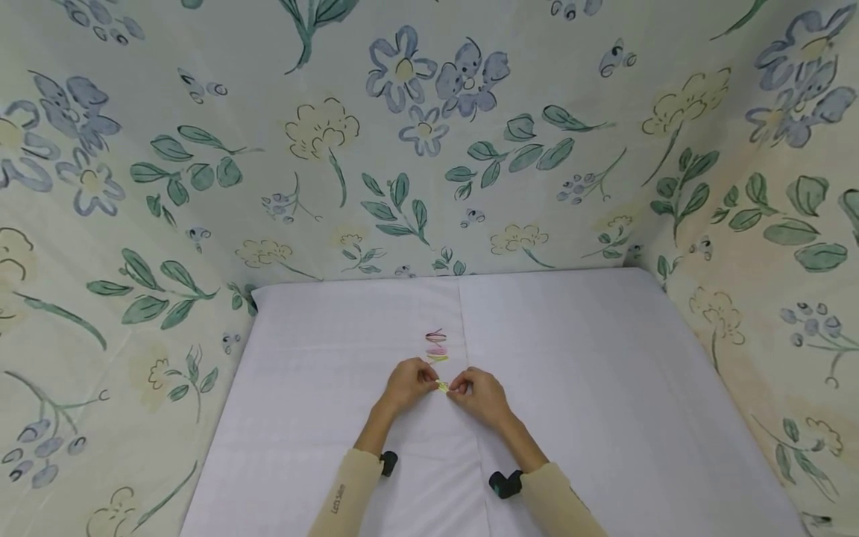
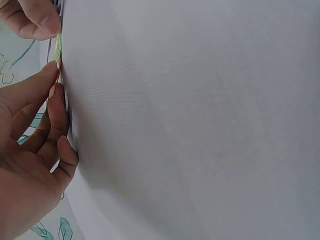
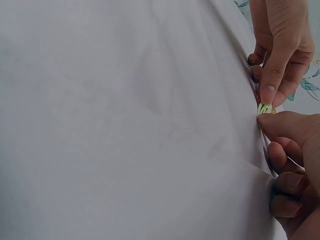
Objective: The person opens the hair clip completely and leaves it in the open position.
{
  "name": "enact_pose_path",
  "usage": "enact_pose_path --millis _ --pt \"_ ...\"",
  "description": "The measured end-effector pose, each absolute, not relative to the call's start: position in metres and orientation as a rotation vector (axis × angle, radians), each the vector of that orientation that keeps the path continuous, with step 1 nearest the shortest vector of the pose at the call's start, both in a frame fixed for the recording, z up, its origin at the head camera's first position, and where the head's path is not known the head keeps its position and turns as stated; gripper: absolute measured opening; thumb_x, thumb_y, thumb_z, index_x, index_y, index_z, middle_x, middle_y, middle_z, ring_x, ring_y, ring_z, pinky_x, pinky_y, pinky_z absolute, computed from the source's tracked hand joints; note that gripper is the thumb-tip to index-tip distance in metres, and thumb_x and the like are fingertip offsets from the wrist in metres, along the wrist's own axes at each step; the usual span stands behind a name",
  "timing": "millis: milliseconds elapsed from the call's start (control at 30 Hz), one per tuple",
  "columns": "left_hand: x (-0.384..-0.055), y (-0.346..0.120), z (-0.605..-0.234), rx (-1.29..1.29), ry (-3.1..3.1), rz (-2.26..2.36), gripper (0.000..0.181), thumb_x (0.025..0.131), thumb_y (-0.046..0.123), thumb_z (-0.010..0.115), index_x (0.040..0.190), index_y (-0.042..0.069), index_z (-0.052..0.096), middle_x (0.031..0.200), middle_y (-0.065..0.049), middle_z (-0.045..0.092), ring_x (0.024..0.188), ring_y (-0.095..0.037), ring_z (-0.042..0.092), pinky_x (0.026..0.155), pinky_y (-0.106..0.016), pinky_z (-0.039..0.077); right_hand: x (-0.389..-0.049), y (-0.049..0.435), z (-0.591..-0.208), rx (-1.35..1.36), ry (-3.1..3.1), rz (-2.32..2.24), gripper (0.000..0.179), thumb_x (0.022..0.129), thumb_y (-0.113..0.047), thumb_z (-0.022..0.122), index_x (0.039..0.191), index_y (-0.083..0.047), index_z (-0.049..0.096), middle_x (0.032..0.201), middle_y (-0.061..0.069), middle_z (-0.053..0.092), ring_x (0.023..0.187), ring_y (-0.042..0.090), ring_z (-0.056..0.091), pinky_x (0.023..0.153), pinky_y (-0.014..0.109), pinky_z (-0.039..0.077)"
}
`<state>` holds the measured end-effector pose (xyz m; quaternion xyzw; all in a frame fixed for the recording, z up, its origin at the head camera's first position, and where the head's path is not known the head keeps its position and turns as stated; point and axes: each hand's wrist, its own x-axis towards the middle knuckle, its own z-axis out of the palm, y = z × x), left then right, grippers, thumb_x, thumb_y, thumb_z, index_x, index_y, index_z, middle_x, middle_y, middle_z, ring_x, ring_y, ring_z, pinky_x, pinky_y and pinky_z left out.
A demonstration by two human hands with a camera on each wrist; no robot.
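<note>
Between the two hands is a small yellow-green bundle of thin strands point(image 1: 442, 385), close to the white cloth. My left hand point(image 1: 408, 384) pinches its left end between thumb and forefinger; my right hand point(image 1: 482, 395) pinches the other end. In the right wrist view the bundle point(image 3: 265, 108) looks like narrow loops lying side by side, partly covered by the thumbs. The left wrist view shows the strands point(image 2: 58, 45) stretched between the fingertips of both hands. Whether they are thread or elastic I cannot tell.
Just beyond the hands lie a dark red bundle of strands point(image 1: 435, 336), a pink one point(image 1: 437, 350) and a yellow one point(image 1: 438, 358), in a column. White cloth point(image 1: 570, 358) with a lengthwise crease covers the table. Flower-printed fabric point(image 1: 416, 201) hangs around its back and sides.
</note>
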<state>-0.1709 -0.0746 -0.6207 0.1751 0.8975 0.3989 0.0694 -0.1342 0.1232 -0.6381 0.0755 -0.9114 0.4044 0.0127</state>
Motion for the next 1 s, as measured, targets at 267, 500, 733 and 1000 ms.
enact_pose_path --millis 267,500,733,1000 --pt "-0.1691 -0.077 -0.6192 0.571 2.689 1.145 0.006 0.082 0.007 0.084 0.083 0.005 0.078 0.078 -0.005 0.069 0.068 -0.004 0.052 0.064 -0.019 0.043 -0.1337 0.126 -0.6376 0.298 -2.852 1.281 0.008 0.081 -0.01 0.084 0.082 -0.013 0.077 0.075 -0.004 0.063 0.063 0.001 0.047 0.058 0.019 0.038" --pt "-0.1684 -0.079 -0.6197 0.575 2.669 1.13 0.005 0.084 0.009 0.083 0.083 0.006 0.079 0.079 -0.003 0.07 0.069 -0.004 0.053 0.066 -0.02 0.044 -0.1345 0.1265 -0.6366 0.297 -2.878 1.288 0.008 0.082 -0.011 0.084 0.082 -0.015 0.076 0.076 -0.005 0.063 0.064 0.001 0.048 0.061 0.02 0.04" --pt "-0.1668 -0.0833 -0.6219 0.47 2.598 1.324 0.005 0.087 0.008 0.08 0.088 0.004 0.078 0.087 -0.007 0.074 0.077 -0.007 0.06 0.07 -0.022 0.049 -0.1366 0.1287 -0.6395 0.28 -2.849 1.36 0.005 0.087 -0.015 0.082 0.086 -0.015 0.077 0.079 -0.007 0.065 0.065 0.003 0.049 0.06 0.019 0.04" --pt "-0.1675 -0.0838 -0.6218 0.457 2.611 1.466 0.006 0.088 0.006 0.08 0.089 0.001 0.077 0.084 -0.012 0.074 0.071 -0.008 0.059 0.065 -0.018 0.048 -0.1423 0.131 -0.64 0.252 -2.706 1.509 0.007 0.092 -0.017 0.079 0.093 -0.01 0.077 0.082 -0.002 0.065 0.067 0.006 0.047 0.06 0.019 0.039"
